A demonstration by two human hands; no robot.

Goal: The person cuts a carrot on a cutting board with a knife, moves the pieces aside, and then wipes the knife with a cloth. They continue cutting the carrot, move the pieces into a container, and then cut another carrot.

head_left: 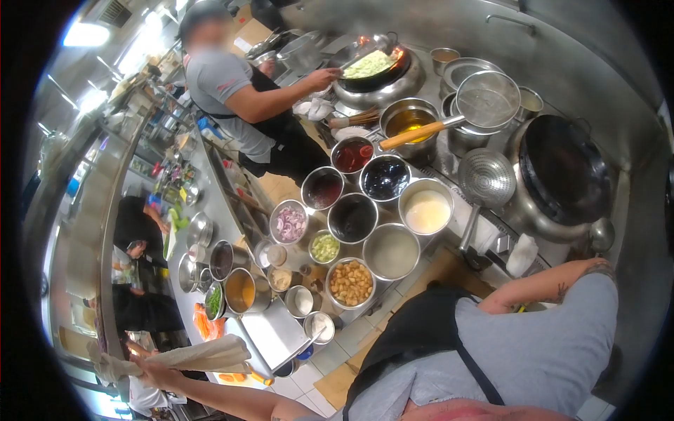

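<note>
My left hand reaches out at the lower left, its fingers closed round a beige cloth. The cloth hangs loosely on both sides of the grip. Beside it on the counter are orange carrot-like pieces and a white cutting board. On the right, my right arm is bent, with the wrist area against my side near the black apron; the fingers are hidden behind my body.
Several steel pots hold sauces, chopped onion and browned cubes. A strainer rests over pots near an oil pot. A dark wok sits right. A co-worker handles a flaming wok. Other people stand left.
</note>
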